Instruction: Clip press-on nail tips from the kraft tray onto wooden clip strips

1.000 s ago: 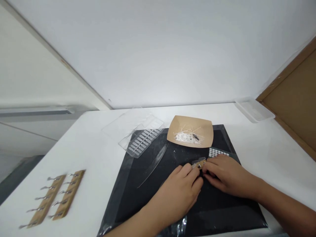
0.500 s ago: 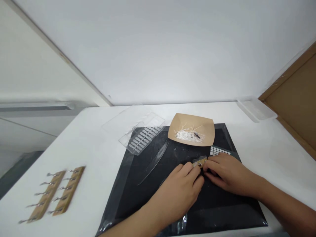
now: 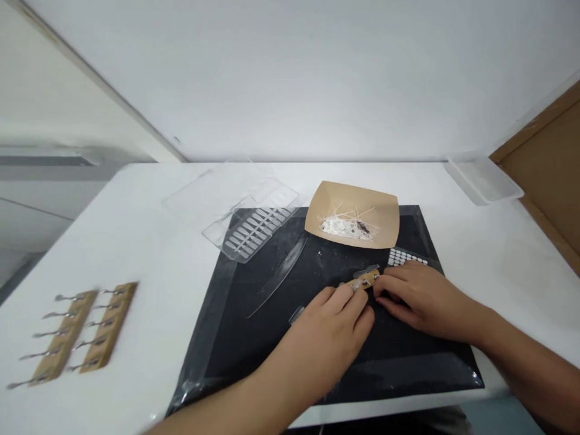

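A small wooden strip with metal clips lies over the black mat, with clear plastic pieces along its far edge. My left hand comes over its left part with curled fingers that hide much of it. At its right end, my right hand has thumb and fingertips closed on the strip. Partly under the right hand is a dark sheet with rows of white dots. Just left of my left hand lies a small clear plastic piece.
A brown paper tray holds white scraps and thin sticks. Left of it are a clear box with nail-shaped tips and a curved file. Two clip strips lie at far left; a translucent tray stands back right.
The view has tilted and shifted a little, so the things on the table sit higher in the picture. Both hands stay at the wooden strip, with only slight finger movement.
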### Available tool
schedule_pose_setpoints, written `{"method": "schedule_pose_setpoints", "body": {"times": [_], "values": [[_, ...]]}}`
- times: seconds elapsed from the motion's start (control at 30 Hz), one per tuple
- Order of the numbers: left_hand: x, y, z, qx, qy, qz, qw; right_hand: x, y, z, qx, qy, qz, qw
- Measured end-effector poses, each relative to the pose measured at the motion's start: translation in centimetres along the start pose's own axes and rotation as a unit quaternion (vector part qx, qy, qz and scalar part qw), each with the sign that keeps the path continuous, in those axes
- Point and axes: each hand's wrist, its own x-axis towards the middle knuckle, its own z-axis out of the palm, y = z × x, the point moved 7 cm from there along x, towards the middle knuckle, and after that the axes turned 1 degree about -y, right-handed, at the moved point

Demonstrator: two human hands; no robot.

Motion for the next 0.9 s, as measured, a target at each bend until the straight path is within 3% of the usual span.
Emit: {"method": "schedule_pose_setpoints", "body": {"times": [0.27,0.63,0.9], "values": [[0.3,-0.6,-0.2,-0.021,0.006,-0.002,1.000,-0.3,0.2,0.3,0.007,-0.008,0.004,1.000],[1.1,-1.6,0.0,-0.046,0.039,0.057,0.997,0.3,-0.3,0.4,-0.007,0.003,-0.004,1.000],[1.2,-1.8,0.1,-0.056,0.043,0.063,0.996,0.1,-0.3,0.4,-0.005,0.022,-0.015,1.000]]}}
